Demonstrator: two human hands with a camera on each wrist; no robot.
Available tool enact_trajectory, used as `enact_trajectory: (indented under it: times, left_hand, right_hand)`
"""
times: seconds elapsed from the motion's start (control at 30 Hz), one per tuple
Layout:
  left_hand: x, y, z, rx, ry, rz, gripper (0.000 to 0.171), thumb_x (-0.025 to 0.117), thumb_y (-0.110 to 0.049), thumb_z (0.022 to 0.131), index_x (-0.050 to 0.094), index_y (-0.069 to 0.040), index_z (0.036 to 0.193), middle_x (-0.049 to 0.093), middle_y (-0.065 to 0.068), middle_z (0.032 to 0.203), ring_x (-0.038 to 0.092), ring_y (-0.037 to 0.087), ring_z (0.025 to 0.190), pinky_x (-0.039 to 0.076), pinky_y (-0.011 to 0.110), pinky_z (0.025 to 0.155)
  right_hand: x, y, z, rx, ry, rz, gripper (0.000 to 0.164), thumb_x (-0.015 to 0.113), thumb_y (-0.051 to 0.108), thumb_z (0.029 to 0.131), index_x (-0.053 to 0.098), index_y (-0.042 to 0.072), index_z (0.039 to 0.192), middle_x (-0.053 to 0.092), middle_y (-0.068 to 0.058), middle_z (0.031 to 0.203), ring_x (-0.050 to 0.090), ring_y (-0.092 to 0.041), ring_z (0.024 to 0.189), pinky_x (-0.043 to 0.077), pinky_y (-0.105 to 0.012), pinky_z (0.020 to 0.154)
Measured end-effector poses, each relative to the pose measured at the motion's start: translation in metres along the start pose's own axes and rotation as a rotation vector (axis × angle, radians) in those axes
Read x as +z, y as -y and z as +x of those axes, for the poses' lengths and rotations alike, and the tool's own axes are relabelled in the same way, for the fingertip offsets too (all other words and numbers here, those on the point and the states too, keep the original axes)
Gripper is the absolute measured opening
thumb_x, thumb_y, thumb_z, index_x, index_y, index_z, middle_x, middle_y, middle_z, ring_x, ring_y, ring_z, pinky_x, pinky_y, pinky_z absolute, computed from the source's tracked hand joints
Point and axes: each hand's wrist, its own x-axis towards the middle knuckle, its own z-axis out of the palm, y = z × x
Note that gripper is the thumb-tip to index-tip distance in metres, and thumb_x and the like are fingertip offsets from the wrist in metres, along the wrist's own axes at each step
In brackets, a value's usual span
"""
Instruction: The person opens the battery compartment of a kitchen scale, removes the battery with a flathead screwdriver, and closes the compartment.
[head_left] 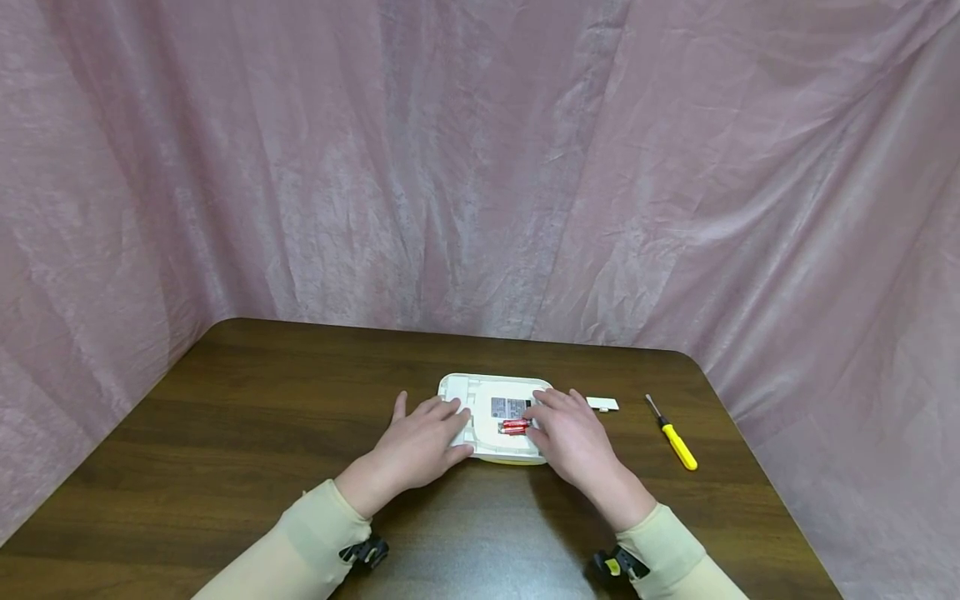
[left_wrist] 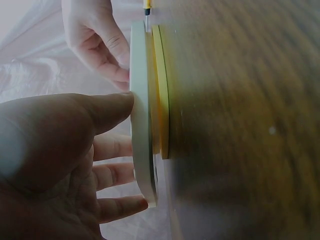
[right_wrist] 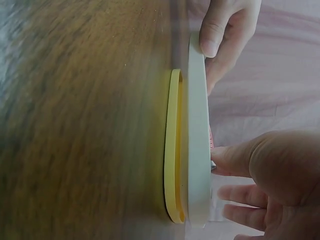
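The left hand [head_left: 422, 442] reaches in from the lower left, palm down, with its fingers extended and spread over the left end of a white plastic rounded-rectangular device [head_left: 480, 417]. The thumb stands apart from them, its tip on the device's near edge; this hand steadies by contact, unclenched. The right hand [head_left: 573, 437] comes from the lower right, wrist angled inward, arched over the device's right end. Its thumb touches the exposed metal end of one of two red cylindrical batteries [head_left: 513, 427], while the index finger bends down beside them; whether the two digits actually pinch a battery, I cannot tell. The remaining fingers are loosely bent.

The device lies between the hands on a dark brown wood-grain table [head_left: 315, 367], underside up, with a grey printed label [head_left: 508, 407] just beyond the batteries. A yellow rounded plastic rim [right_wrist: 172, 150] shows between it and the tabletop. Both forearms wear pale cream sleeves [head_left: 300, 533] and black wrist mounts [head_left: 363, 552].

Just beyond the right hand lies a small white plastic cover [head_left: 602, 404]; farther right, a yellow-handled screwdriver [head_left: 672, 433] lies slantwise, its metal tip pointing away.
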Motion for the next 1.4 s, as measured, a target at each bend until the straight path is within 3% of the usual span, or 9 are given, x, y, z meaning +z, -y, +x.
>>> enact_trajectory:
  times: [0.6,1.03,1.4]
  left_hand:
    - [0.000,0.000,-0.002,-0.009,-0.003,-0.007,0.058,0.068,-0.048,0.110,0.064,-0.014,0.157,0.057,0.010,0.163,0.048,0.038,0.154,0.022,0.082,0.121]
    - [-0.001,-0.001,-0.002,-0.010,-0.006,-0.008,0.058,0.069,-0.047,0.109,0.064,-0.014,0.156,0.057,0.010,0.163,0.048,0.038,0.154,0.021,0.082,0.121]
    - [-0.001,-0.001,-0.001,-0.008,-0.005,-0.001,0.058,0.069,-0.048,0.109,0.064,-0.014,0.156,0.057,0.010,0.163,0.048,0.037,0.154,0.021,0.082,0.121]
  right_hand:
    - [0.002,0.003,0.004,0.015,-0.032,-0.021,0.017,0.087,0.001,0.088,0.073,0.011,0.087,0.078,-0.018,0.124,0.071,-0.037,0.126,0.045,-0.067,0.115]
    - [0.001,0.003,0.005,0.066,-0.002,-0.037,0.017,0.086,0.004,0.090,0.071,0.010,0.086,0.078,-0.017,0.125,0.071,-0.036,0.125,0.043,-0.066,0.118]
    - [-0.013,-0.004,0.002,0.088,-0.079,-0.038,0.021,0.091,0.006,0.089,0.070,0.006,0.088,0.076,-0.017,0.116,0.072,-0.038,0.115,0.046,-0.064,0.116]
